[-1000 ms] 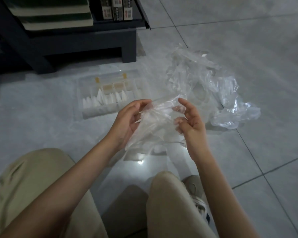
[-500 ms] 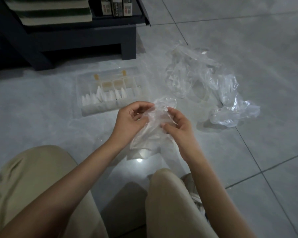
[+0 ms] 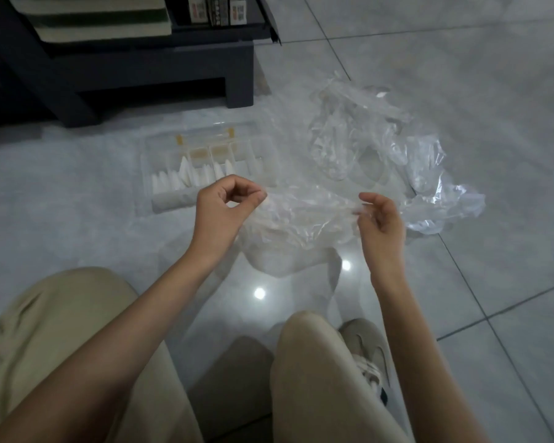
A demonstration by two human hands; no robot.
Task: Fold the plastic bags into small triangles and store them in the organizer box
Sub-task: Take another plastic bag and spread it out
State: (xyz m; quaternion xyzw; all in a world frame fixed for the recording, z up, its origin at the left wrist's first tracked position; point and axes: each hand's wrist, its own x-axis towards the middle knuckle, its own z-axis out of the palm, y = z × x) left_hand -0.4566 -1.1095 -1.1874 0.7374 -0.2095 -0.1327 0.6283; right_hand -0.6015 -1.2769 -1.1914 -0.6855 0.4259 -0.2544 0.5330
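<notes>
Floor: large pale grey glossy tiles (image 3: 461, 75) all around me, reaching every edge of my view.
Grout lines: thin dark joints (image 3: 506, 310) cross the floor on a slant.
Furniture: a low dark shelf unit (image 3: 160, 63) stands at the floor's far left, its square leg (image 3: 240, 75) on the tiles.
On the shelf: flat stacked books (image 3: 103, 24); beside them, small upright spines (image 3: 218, 9), labels unreadable.
Light: dim; two small bright spots (image 3: 259, 293) reflect off the floor just ahead of me; deep shadow (image 3: 147, 91) under the shelf unit.
</notes>
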